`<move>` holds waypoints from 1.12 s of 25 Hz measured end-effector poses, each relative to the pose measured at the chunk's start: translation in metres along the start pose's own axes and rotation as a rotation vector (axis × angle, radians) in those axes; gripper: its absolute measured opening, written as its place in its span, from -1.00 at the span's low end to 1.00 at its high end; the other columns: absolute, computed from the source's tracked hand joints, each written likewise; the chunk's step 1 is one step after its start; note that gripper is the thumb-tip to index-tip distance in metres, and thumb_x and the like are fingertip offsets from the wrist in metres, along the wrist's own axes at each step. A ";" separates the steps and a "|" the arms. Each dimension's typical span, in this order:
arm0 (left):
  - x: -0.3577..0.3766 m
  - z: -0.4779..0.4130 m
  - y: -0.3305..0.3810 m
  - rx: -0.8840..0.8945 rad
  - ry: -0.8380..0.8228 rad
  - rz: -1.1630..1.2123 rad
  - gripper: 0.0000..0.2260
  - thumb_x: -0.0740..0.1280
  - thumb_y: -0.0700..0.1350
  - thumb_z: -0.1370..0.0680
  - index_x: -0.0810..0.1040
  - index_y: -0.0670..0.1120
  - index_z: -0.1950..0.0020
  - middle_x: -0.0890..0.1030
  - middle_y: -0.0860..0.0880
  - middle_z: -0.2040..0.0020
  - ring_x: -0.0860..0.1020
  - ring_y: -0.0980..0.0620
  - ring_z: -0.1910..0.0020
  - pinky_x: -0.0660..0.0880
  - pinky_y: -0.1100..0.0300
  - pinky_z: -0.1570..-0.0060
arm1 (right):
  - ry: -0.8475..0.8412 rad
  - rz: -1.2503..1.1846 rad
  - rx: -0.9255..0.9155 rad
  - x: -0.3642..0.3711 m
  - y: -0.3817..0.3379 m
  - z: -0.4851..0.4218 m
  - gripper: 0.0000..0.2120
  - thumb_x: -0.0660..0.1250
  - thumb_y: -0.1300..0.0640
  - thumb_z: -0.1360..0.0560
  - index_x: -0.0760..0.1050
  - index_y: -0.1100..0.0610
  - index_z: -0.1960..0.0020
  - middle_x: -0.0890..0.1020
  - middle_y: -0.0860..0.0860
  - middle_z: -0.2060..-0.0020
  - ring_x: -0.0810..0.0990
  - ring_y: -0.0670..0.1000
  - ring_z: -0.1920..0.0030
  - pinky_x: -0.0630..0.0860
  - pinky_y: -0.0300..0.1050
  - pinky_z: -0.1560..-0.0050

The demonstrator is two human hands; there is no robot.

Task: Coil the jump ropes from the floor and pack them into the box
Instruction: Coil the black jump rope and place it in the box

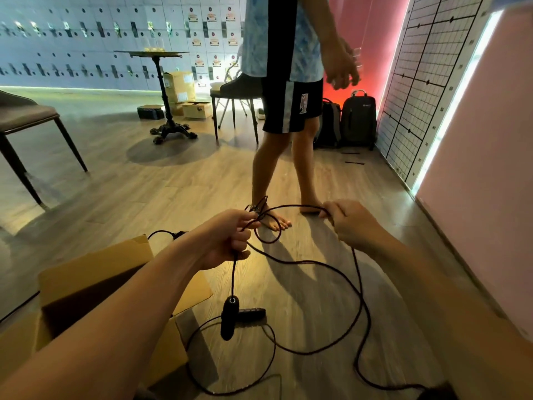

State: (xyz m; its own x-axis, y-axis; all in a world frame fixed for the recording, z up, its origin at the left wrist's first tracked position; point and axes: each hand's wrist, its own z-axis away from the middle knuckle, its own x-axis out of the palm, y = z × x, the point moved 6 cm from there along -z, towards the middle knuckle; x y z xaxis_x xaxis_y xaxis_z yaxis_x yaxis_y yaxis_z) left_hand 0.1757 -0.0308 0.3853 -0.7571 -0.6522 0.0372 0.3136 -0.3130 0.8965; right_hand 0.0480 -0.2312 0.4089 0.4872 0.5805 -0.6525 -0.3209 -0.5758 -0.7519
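A dark jump rope (357, 287) trails in loose loops over the wooden floor. My left hand (227, 241) grips a bunch of its cord, and one black handle (230, 317) dangles below that hand. My right hand (350, 223) pinches the same cord further along, so a short arc of rope spans between my hands. A second black handle (251, 313) lies flat on the floor. The open cardboard box (95, 272) stands at lower left, under my left forearm. Another dark cord (161, 233) shows behind the box.
A barefoot person (285, 116) in dark shorts stands just beyond the rope. Behind are a pedestal table (170, 93), chairs (236, 93), cartons (180, 86) and two backpacks (357, 119). A grid-marked panel (427, 82) and pink wall (487, 168) close the right side.
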 end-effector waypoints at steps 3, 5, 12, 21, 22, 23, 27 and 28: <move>0.007 0.000 0.005 0.068 -0.012 -0.034 -0.69 0.14 -0.02 -0.69 0.57 -0.19 -0.17 0.20 0.07 0.49 0.16 0.12 0.56 0.22 0.19 0.36 | -0.181 -0.147 0.019 0.014 0.003 0.000 -0.76 0.08 0.01 -0.69 0.49 -0.08 -0.22 0.53 -0.01 0.10 0.48 -0.06 0.13 0.44 -0.15 0.13; 0.012 0.002 0.007 0.132 0.011 -0.127 -0.73 0.15 -0.05 -0.69 0.56 -0.16 -0.19 0.39 0.04 0.48 0.40 0.12 0.53 0.34 0.24 0.40 | -0.230 -0.056 -0.062 0.023 0.000 0.000 -0.76 0.08 -0.18 -0.65 0.46 -0.22 -0.22 0.52 -0.13 -0.02 0.50 -0.11 -0.03 0.47 -0.03 -0.09; 0.029 0.001 0.004 0.244 0.052 -0.377 -0.85 0.26 -0.05 -0.65 0.59 -0.01 -0.14 0.72 -0.03 0.15 0.69 0.08 0.24 0.52 0.20 0.25 | -0.015 0.069 -0.274 0.046 -0.049 0.012 -0.62 0.31 -0.21 -0.54 0.64 0.10 0.02 0.62 -0.05 0.28 0.56 -0.16 0.29 0.46 -0.25 0.28; -0.005 0.000 0.016 0.324 0.215 -0.170 -0.80 0.17 -0.28 -0.64 0.56 -0.09 -0.10 0.70 -0.08 0.09 0.55 0.08 0.41 0.53 0.10 0.25 | 0.340 -0.135 0.248 -0.027 0.036 -0.003 -0.74 0.17 0.12 -0.62 0.55 -0.02 0.19 0.64 0.06 0.13 0.59 0.06 0.13 0.53 0.00 0.16; -0.004 0.000 0.017 0.337 0.196 -0.185 -0.79 0.17 -0.29 -0.64 0.54 -0.06 -0.11 0.71 -0.05 0.07 0.53 0.08 0.41 0.51 0.08 0.23 | 0.316 -0.110 0.302 -0.025 0.048 -0.005 -0.75 0.17 0.18 -0.58 0.53 -0.03 0.18 0.64 0.08 0.09 0.60 0.12 0.06 0.59 0.07 0.08; -0.002 0.001 0.018 0.346 0.174 -0.204 -0.77 0.17 -0.30 -0.63 0.52 -0.02 -0.13 0.72 -0.02 0.07 0.49 0.08 0.42 0.49 0.08 0.22 | 0.281 -0.094 0.344 -0.024 0.054 -0.004 -0.76 0.17 0.23 -0.56 0.51 -0.02 0.17 0.64 0.08 0.03 0.61 0.14 0.02 0.61 0.11 0.01; 0.008 0.002 0.019 0.354 0.074 -0.241 -0.70 0.15 -0.32 -0.61 0.50 -0.02 -0.21 0.69 -0.05 0.08 0.37 0.08 0.43 0.36 0.18 0.32 | -0.006 0.106 0.316 -0.010 0.038 0.004 -0.85 0.24 0.27 -0.52 0.50 0.04 0.02 0.57 -0.01 -0.08 0.57 0.05 0.01 0.59 0.05 -0.03; 0.012 0.002 0.018 0.351 0.051 -0.251 -0.72 0.15 -0.32 -0.61 0.49 -0.04 -0.21 0.69 -0.05 0.08 0.35 0.08 0.44 0.34 0.24 0.38 | -0.074 0.160 0.256 -0.001 0.023 0.008 -0.84 0.26 0.25 -0.53 0.49 0.04 -0.04 0.57 0.02 -0.07 0.55 0.02 0.03 0.57 -0.02 0.03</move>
State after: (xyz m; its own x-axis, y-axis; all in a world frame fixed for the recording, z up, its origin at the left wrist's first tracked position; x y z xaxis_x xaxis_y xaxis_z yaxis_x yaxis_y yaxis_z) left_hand 0.1708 -0.0431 0.4029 -0.7527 -0.6223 -0.2152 -0.0975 -0.2180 0.9711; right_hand 0.0335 -0.2404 0.3917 0.3567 0.5400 -0.7623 -0.5871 -0.5052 -0.6326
